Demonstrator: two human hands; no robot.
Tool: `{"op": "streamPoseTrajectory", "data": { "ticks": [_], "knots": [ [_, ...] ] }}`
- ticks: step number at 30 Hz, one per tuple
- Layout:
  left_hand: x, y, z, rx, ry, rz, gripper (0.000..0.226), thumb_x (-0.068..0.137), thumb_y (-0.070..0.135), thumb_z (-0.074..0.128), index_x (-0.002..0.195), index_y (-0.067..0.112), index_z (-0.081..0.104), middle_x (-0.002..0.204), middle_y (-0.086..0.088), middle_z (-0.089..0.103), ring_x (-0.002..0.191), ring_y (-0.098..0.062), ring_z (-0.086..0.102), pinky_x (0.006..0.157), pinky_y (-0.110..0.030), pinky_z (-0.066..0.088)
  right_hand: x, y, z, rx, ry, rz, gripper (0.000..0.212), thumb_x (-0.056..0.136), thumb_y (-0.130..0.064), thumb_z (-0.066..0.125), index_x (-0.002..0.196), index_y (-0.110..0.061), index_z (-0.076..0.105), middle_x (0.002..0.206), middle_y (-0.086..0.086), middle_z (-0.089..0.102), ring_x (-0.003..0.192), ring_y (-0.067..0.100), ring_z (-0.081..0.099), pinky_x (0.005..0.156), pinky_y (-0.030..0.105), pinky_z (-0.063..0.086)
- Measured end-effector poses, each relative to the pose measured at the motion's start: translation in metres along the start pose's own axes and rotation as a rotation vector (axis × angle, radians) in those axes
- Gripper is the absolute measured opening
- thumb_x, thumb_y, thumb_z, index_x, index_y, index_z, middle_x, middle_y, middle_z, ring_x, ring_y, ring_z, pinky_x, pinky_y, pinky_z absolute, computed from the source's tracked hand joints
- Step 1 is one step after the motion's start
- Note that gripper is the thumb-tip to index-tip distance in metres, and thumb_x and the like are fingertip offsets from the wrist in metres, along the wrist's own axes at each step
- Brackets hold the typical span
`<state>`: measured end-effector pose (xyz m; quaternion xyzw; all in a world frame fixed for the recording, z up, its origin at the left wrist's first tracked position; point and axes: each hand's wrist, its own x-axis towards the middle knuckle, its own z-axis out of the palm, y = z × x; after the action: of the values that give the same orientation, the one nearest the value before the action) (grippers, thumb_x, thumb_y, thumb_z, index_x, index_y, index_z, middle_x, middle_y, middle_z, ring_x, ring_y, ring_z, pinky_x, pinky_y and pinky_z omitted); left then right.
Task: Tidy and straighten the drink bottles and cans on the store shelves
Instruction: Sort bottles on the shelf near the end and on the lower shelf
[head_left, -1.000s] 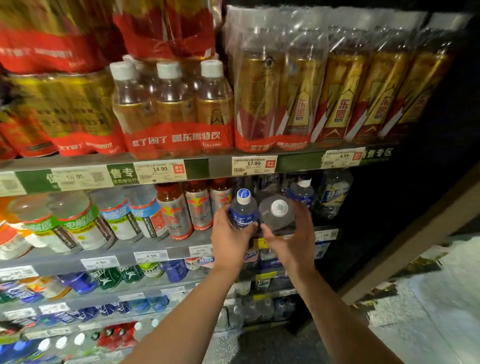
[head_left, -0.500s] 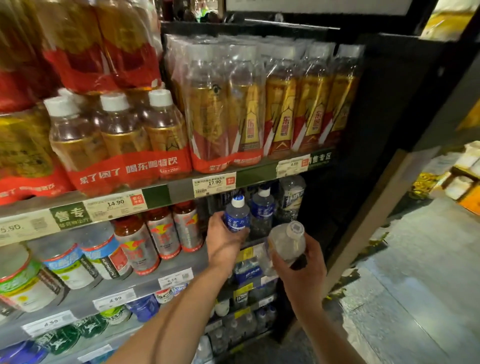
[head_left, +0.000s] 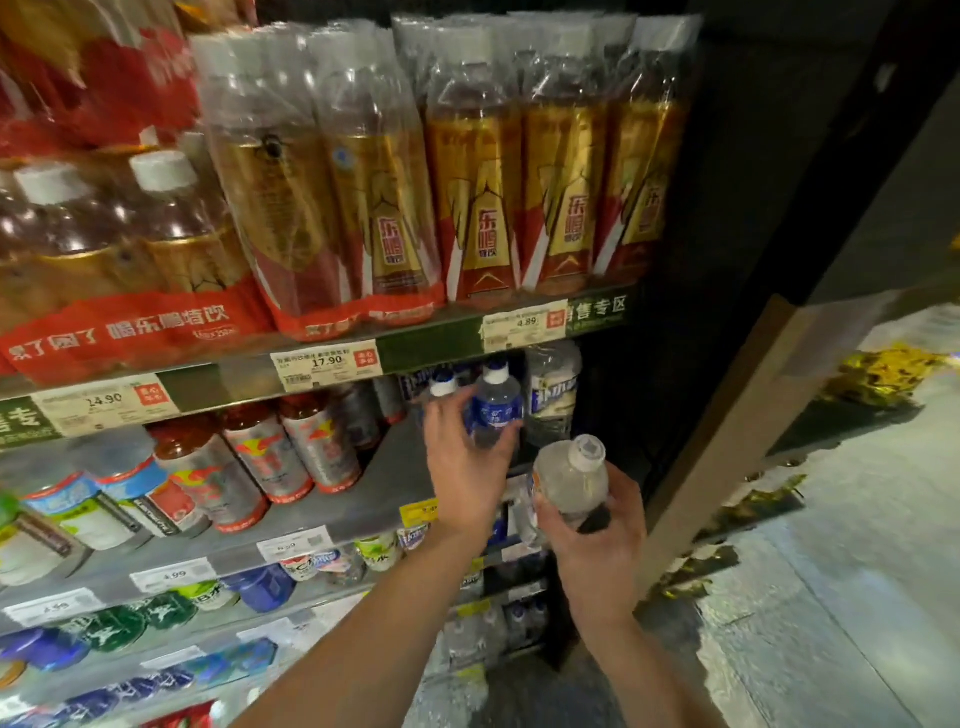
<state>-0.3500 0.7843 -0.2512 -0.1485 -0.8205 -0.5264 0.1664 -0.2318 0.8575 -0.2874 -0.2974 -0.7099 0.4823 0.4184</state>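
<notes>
My left hand (head_left: 465, 470) reaches onto the second shelf (head_left: 363, 499) and wraps around blue-labelled bottles with white caps; one blue bottle (head_left: 496, 402) shows between thumb and fingers, another cap (head_left: 442, 385) peeks above the knuckles. My right hand (head_left: 597, 540) holds a clear bottle with a white cap (head_left: 571, 478) in front of the shelf, tilted back toward me, a little below and right of the left hand. A larger clear bottle with a white-blue label (head_left: 551, 400) stands at the shelf's right end.
Shrink-wrapped packs of gold-and-red bottles (head_left: 483, 171) fill the top shelf. Red-capped silver bottles (head_left: 260, 462) and green-white labelled ones (head_left: 62, 519) stand left on the second shelf. Lower shelves hold more drinks. A dark shelf end panel (head_left: 727, 260) and the floor (head_left: 841, 597) lie to the right.
My left hand has slid right along the shelf onto the blue bottles. My right hand has drawn the clear bottle down and out of the shelf. The view has shifted right.
</notes>
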Motion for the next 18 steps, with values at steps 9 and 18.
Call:
{"op": "streamPoseTrajectory", "data": {
  "ticks": [9, 18],
  "knots": [
    [0.008, 0.056, 0.062, 0.188, -0.148, -0.099, 0.073, 0.081, 0.036, 0.079, 0.14, 0.009, 0.048, 0.138, -0.009, 0.052, 0.123, -0.031, 0.054, 0.093, -0.042, 0.047, 0.017, 0.016, -0.042, 0.046, -0.115, 0.091, 0.067, 0.063, -0.02, 0.091, 0.119, -0.029, 0.055, 0.112, -0.016, 0.057, 0.104, -0.015, 0.05, 0.082, -0.002, 0.037],
    [0.005, 0.069, 0.088, 0.28, -0.084, -0.093, 0.054, 0.078, 0.031, 0.08, 0.117, 0.007, 0.052, 0.119, -0.01, 0.055, 0.112, -0.031, 0.054, 0.088, -0.047, 0.05, 0.017, 0.027, -0.069, 0.113, -0.216, 0.223, 0.074, 0.059, -0.03, 0.094, 0.121, -0.037, 0.055, 0.117, -0.018, 0.059, 0.109, 0.005, 0.058, 0.087, 0.019, 0.048]
  ]
}}
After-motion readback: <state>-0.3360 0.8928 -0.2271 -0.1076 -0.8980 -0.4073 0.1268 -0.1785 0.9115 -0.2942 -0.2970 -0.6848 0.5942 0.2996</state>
